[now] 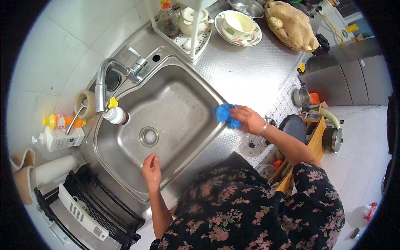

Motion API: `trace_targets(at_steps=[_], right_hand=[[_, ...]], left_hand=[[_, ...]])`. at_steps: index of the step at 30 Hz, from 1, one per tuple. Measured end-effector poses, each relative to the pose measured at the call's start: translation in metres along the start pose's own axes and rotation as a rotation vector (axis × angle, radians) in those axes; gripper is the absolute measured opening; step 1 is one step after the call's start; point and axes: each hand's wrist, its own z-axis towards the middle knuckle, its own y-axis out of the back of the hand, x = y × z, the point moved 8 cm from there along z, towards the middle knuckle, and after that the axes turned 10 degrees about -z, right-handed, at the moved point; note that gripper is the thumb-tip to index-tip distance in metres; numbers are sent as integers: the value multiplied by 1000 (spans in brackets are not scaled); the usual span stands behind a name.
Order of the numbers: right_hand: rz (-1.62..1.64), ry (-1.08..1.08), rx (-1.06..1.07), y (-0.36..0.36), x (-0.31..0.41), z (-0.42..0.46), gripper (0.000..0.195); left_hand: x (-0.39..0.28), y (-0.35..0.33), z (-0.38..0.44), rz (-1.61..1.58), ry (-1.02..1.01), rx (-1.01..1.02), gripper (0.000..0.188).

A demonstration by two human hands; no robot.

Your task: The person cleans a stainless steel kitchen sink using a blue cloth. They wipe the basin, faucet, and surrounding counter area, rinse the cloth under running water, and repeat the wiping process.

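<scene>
My right hand [249,119] presses a crumpled blue cloth [225,115] onto the right rim of a stainless steel sink [184,125], at the edge of the metal countertop [240,75]. Over the near part of the basin hovers my left hand [152,170], fingers loosely curled with the thumb close to them; nothing shows in it. Below it in the picture lies the front rim. White foam or a pale strainer fills the drain [149,137]. A chrome faucet [117,67] arches over the left rim beside a white bottle with a yellow cap [117,115].
Left of the sink stand an orange bottle [61,121], a white pump bottle [64,138] and a black dish rack [103,200]. A white corner shelf [200,47] holds jars. Behind are stacked bowls [239,26] and a cloth-covered basket [290,25]. Pots [332,139] sit on the right.
</scene>
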Motion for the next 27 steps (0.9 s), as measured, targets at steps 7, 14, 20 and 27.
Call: trace_targets(at_steps=[7,14,20,27], right_hand=[[-45,-677,-492,55,-226,-36,42],[17,-164,-335,12,-92,107,53],[25,171,86,-4,-8,30,54],[45,791,458,-54,140,19,70]], left_hand=[[-10,14,-22,109,17,-60,19],[8,24,-58,174,-8,-135,18],[6,56,-115,142,36,-384,20],[13,100,-196,271,-58,-691,21]])
